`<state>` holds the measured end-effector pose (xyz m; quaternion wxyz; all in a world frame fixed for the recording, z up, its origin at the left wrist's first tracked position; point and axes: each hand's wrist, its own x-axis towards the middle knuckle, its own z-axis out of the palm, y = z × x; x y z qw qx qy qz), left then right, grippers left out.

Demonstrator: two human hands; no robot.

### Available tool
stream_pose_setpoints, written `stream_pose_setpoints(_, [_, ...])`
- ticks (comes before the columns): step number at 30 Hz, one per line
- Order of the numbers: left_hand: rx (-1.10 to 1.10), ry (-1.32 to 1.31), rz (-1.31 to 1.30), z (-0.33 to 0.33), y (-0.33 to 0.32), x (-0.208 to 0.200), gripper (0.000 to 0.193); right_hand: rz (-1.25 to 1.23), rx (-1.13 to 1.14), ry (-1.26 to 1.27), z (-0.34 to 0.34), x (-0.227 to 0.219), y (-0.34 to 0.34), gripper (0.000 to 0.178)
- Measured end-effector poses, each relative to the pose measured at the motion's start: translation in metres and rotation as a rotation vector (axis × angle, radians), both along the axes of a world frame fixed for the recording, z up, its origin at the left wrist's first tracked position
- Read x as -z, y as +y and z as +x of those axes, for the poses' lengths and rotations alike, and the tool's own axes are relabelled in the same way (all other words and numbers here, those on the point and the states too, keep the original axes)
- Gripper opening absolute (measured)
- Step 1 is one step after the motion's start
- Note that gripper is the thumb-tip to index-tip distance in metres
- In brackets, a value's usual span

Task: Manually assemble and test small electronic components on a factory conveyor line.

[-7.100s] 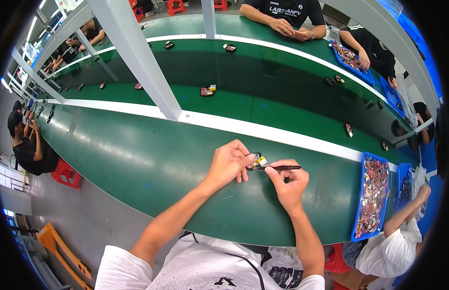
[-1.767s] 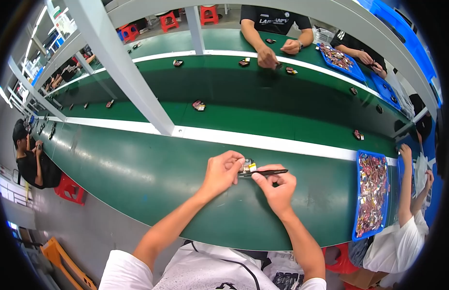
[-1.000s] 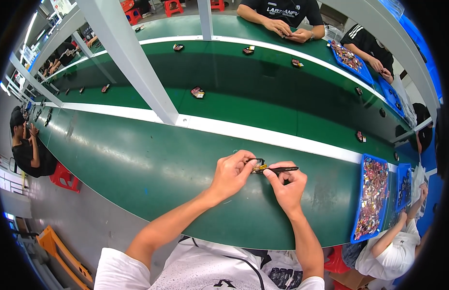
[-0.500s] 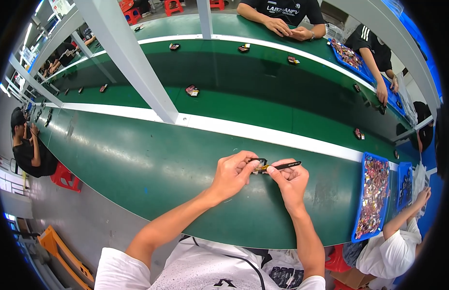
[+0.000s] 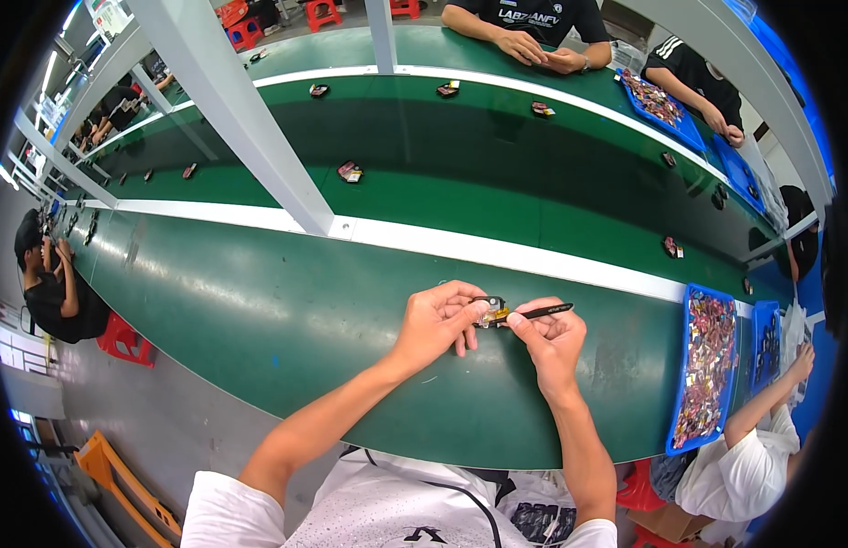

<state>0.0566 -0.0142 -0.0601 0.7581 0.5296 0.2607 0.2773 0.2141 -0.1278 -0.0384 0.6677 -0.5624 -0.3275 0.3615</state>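
Above the green worktable [image 5: 351, 301] my two hands meet in front of me. My left hand [image 5: 439, 320] pinches a small black-framed electronic part [image 5: 489, 302] between thumb and index finger, its lower fingers hanging loose. A yellow-orange piece [image 5: 500, 314] shows at the part's right side. My right hand [image 5: 549, 342] is closed on slim black tweezers [image 5: 546, 311], whose back end points right. The tweezers' tips are hidden by my fingers and the part, so I cannot tell whether they grip anything.
A blue tray [image 5: 672, 429] heaped with small parts stands to my right, with a smaller blue tray [image 5: 764, 342] beyond it. Past the white rail [image 5: 497, 258], a dark green belt [image 5: 442, 196] carries several small assemblies. A grey post [image 5: 251, 128] rises at left. Co-workers sit around.
Lower fingers of my left hand have uncurled downward, while the part and tweezers stay nearly in place. Assemblies on the belt have shifted left. A co-worker at far right has drawn a hand back.
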Motion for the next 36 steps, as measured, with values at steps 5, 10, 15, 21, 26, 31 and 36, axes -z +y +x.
stream_pose_setpoints(5, [0.025, -0.007, -0.005, 0.000, 0.002, 0.003, 0.020, 0.064, 0.022, -0.123, 0.001, 0.009, 0.000, 0.010])
stream_pose_setpoints(10, [0.033, -0.015, -0.007, 0.000, 0.003, 0.003, 0.021, 0.087, 0.017, -0.214, 0.003, 0.011, -0.001, 0.011])
stream_pose_setpoints(15, [0.046, -0.019, -0.030, -0.001, 0.003, 0.000, 0.023, 0.076, 0.018, -0.130, 0.004, 0.010, -0.001, 0.011])
stream_pose_setpoints(21, [0.063, -0.015, -0.046, -0.001, 0.003, -0.001, 0.027, 0.043, 0.003, 0.062, 0.004, 0.001, -0.003, 0.012])
stream_pose_setpoints(26, [0.060, -0.043, -0.056, 0.000, 0.002, 0.000, 0.029, 0.034, -0.003, 0.083, 0.003, 0.001, -0.004, 0.013])
stream_pose_setpoints(31, [0.061, -0.045, -0.055, -0.001, 0.002, 0.000, 0.029, 0.056, 0.011, 0.040, -0.001, 0.000, -0.003, 0.012])
stream_pose_setpoints(36, [0.045, -0.045, -0.058, 0.001, 0.001, -0.002, 0.025, 0.165, 0.110, -0.369, -0.001, 0.013, -0.003, 0.010])
